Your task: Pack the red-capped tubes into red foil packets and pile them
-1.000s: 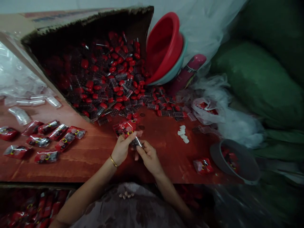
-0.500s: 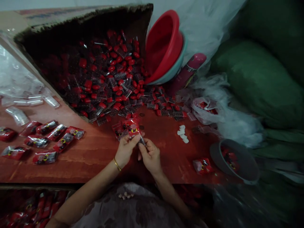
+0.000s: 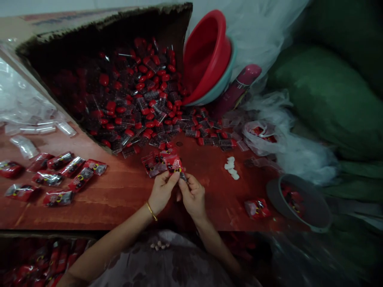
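Observation:
Between my two hands is a small red printed plastic packet [image 3: 173, 162], held over the table close to its front edge. My left hand [image 3: 163, 188] pinches its lower left part with the thumb on top. On the lower right end of the same packet, my right hand [image 3: 192, 195] has its thumb and fingers closed together. More red packets [image 3: 151, 164] lie flat just beyond my left fingertips. Past them, a heap of clear sachets with red pieces [image 3: 149, 99] spills from a cardboard box lying on its side.
Several filled packets [image 3: 58, 197] lie at the left. Behind stand a red basin [image 3: 206, 56] and a pink spray can [image 3: 239, 87]. White discs [image 3: 231, 167], a single packet [image 3: 257, 208] and a grey basket [image 3: 326, 213] are at the right. A box of packets [image 3: 38, 263] sits below the table edge.
Both hands and the packet have shifted slightly to the right and down in view. The packet is tilted a little differently. The hold on it is the same.

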Demonstrator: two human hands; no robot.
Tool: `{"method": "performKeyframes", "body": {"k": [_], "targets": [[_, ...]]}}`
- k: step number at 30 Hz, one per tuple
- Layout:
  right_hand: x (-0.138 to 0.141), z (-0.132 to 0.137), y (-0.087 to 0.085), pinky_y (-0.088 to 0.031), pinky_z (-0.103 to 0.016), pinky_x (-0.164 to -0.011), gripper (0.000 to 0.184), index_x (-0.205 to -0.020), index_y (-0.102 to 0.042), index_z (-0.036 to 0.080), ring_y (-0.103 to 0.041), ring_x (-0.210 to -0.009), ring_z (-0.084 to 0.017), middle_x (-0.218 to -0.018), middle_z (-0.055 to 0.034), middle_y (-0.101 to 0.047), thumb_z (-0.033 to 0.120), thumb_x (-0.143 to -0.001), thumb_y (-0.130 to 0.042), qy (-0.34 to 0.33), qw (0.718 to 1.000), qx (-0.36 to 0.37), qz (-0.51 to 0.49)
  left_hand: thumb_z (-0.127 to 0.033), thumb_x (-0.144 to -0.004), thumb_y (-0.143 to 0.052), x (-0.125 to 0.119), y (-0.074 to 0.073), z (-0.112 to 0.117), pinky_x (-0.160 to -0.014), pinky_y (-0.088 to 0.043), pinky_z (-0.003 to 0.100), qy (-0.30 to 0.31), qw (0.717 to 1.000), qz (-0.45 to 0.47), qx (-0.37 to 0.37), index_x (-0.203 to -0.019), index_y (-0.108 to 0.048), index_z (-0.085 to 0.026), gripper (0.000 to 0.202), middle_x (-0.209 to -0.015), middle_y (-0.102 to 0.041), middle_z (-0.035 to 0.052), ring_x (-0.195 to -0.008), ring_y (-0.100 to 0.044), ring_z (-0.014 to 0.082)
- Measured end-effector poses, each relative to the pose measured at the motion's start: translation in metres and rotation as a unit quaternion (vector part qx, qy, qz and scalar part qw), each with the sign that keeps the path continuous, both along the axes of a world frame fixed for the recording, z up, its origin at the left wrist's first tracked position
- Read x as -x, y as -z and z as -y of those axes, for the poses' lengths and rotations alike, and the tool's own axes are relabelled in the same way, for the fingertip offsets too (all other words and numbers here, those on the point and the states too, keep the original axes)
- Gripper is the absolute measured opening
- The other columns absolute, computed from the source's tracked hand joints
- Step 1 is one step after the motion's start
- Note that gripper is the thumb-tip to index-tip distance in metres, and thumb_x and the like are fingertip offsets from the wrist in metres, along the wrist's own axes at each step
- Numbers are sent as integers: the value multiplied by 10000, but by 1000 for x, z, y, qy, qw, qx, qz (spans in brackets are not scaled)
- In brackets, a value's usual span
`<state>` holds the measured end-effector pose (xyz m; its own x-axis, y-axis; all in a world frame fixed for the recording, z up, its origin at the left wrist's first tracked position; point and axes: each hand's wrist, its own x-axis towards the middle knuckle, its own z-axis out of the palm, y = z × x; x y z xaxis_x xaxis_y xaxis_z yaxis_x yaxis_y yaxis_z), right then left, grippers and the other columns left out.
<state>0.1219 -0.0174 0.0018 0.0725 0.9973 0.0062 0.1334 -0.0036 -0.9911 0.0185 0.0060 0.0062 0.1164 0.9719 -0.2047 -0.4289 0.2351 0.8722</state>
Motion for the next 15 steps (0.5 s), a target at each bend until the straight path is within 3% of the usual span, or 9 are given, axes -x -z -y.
{"method": "performKeyframes", "body": {"k": [3,5,8,11,13,15], "targets": [[1,-3,-1,-351,-176,-334,273,-874,-558,183,-456,-317,-68,-479,72,-502,449,-840,-504,0,1000,-5,2,-503,-702,-651,-2,-3,3,-402,-396,209,-3,1000,-14,-4,-697,-672,-146,358,-560,-610,-15,-412,-485,77],[1,-5,-2,-357,-169,-340,263,-871,-559,186,-464,-324,-68,-466,76,-498,441,-843,-501,-19,1000,-6,3,-469,-666,-698,0,-6,1,-488,-451,213,-21,1000,-12,-7,-662,-669,-145,326,-594,-639,-1,-502,-556,97],[-1,-7,0,-364,-167,-351,239,-850,-562,192,-468,-334,-67,-459,74,-514,427,-825,-528,-55,998,0,-4,-444,-621,-744,5,-10,-4,-627,-492,237,-39,999,23,15,-780,-696,-144,343,-728,-703,45,-687,-642,149],[-2,-8,6,-364,-171,-345,244,-756,-544,193,-466,-329,-62,-504,56,-567,433,-775,-588,-70,997,20,-41,-466,-600,-751,4,-11,-3,-542,-483,236,-24,997,44,67,-888,-685,-133,445,-819,-722,93,-733,-664,194],[-1,-9,11,-369,-178,-338,279,-686,-514,196,-475,-334,-67,-528,47,-584,446,-737,-626,-60,995,37,-69,-487,-576,-756,-1,-11,-1,-451,-449,218,-8,995,48,90,-876,-677,-126,476,-837,-723,109,-715,-668,210],[3,-10,14,-380,-188,-342,294,-666,-502,200,-482,-348,-77,-529,49,-577,453,-719,-642,-49,995,44,-79,-492,-571,-758,-4,-10,-1,-454,-464,223,-3,994,55,93,-859,-673,-128,472,-841,-722,108,-726,-672,217]]}}
